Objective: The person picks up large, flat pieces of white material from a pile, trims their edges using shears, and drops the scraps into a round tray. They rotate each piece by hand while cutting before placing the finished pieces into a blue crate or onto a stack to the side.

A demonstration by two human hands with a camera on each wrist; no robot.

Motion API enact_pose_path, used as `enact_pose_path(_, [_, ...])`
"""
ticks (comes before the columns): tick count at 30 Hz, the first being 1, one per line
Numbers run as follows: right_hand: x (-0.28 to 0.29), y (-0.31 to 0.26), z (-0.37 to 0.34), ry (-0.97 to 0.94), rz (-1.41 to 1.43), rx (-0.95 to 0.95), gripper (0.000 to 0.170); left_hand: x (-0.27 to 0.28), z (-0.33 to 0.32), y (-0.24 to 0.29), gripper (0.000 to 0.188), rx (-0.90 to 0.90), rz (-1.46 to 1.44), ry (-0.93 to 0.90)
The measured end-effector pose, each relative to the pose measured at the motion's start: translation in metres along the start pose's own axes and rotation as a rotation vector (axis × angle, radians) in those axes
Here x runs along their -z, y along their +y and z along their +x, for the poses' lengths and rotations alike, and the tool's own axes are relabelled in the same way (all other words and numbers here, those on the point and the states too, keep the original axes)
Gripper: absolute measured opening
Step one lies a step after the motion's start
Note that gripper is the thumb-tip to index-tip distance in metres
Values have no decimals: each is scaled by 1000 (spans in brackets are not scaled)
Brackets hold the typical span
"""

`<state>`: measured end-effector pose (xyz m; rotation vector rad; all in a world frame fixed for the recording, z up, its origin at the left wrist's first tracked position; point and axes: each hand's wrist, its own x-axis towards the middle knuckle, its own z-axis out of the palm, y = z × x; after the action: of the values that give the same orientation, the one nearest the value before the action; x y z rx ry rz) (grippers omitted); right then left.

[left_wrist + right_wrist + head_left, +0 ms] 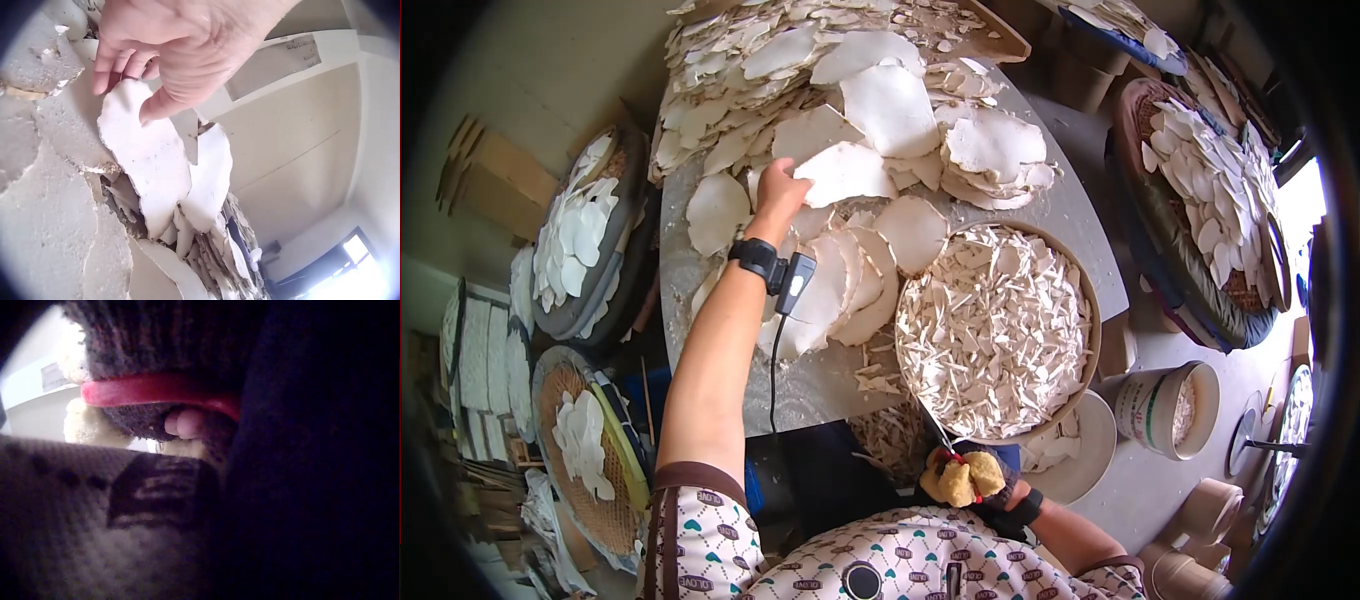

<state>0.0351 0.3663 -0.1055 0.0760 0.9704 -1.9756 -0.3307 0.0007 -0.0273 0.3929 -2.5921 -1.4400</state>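
My bare left hand (780,195) pinches a thin, flat white slice (846,173) with a ragged edge, among many similar slices. In the left wrist view, the thumb lies on the near face of that slice (147,150) and the fingers are behind it. Close to the body, my right hand (968,477) wears a dark knit glove with yellowish padded finger covers. It grips red-handled shears; a metal blade (937,428) points up toward the round tray. The right wrist view is dark, showing a red handle (150,390) across the glove.
On the grey table (1090,240), a round tray (1090,375) holds cut white strips, beside loose round slices (912,233) and a large pile (730,110). A basin (1105,455) and a bucket (1140,410) stand at right. Baskets of slices line both sides. A cable (775,370) hangs from the left wrist.
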Motion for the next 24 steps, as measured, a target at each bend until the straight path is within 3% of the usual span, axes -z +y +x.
enact_pose_path(2, [-3,-7,-1,-6,-260,20,29,21,-28,35,35,168,-454,-257])
enact_pose_path(3, [-5,-9,-1,-11,-391,33,29,26,-45,47,27,103,-453,-220])
enact_pose_path(6, [5,9,3,49,-129,74,29,43,-105,64,22,-140,-588,-32])
enact_pose_path(9, [-27,-25,-5,29,-374,176,23,54,-161,48,20,-382,-418,150])
enact_pose_path(14, [-56,-44,-6,27,-616,241,18,65,-249,-1,28,25,-444,-115])
enact_pose_path(16, [-52,-34,1,68,-423,131,18,65,-274,-6,29,96,-681,-234])
enact_pose_path(18, [-49,-27,10,62,-365,84,19,61,-286,-12,31,161,-692,-160])
enact_pose_path(20, [-59,-38,16,-19,-664,228,22,53,-293,-17,34,181,-729,-53])
enact_pose_path(21, [-65,-41,15,32,-765,292,30,49,-294,-20,35,169,-760,16])
enact_pose_path(22, [-38,-9,32,33,-656,258,41,45,-296,-20,37,153,-792,84])
enact_pose_path(24, [-41,-1,43,24,-538,232,46,46,-303,-16,36,152,-851,68])
